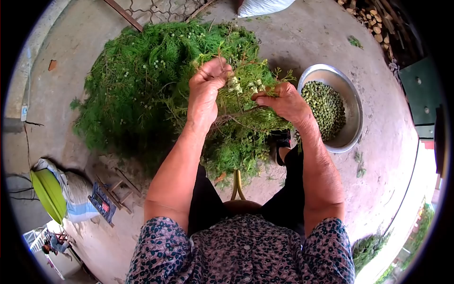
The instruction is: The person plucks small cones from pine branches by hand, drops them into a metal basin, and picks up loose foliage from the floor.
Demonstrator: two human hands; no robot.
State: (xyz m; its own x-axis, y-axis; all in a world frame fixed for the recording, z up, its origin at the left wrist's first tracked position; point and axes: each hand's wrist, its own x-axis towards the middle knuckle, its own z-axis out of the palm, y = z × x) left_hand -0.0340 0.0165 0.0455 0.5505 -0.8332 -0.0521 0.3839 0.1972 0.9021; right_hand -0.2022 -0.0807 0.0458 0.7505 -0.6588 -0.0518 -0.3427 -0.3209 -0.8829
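Note:
A leafy evergreen branch (pixel 246 102) with pale green cones (pixel 235 85) is held up in front of me, over my legs. My left hand (pixel 204 94) is closed around its upper twigs, just left of the cones. On the other side, my right hand (pixel 287 105) pinches a sprig of the same branch between thumb and fingers, close to more cones. What lies right between those fingertips is partly hidden by leaves. Beside my right hand stands a metal bowl (pixel 358 102), with many small green cones (pixel 324 105) in it.
A large heap of cut evergreen branches (pixel 127 80) covers the floor at left. Firewood (pixel 376 23) is stacked at the upper right. A white sack (pixel 265 6) lies at the top. At lower left are a green basin (pixel 47 194) and a small folding stool (pixel 111 196).

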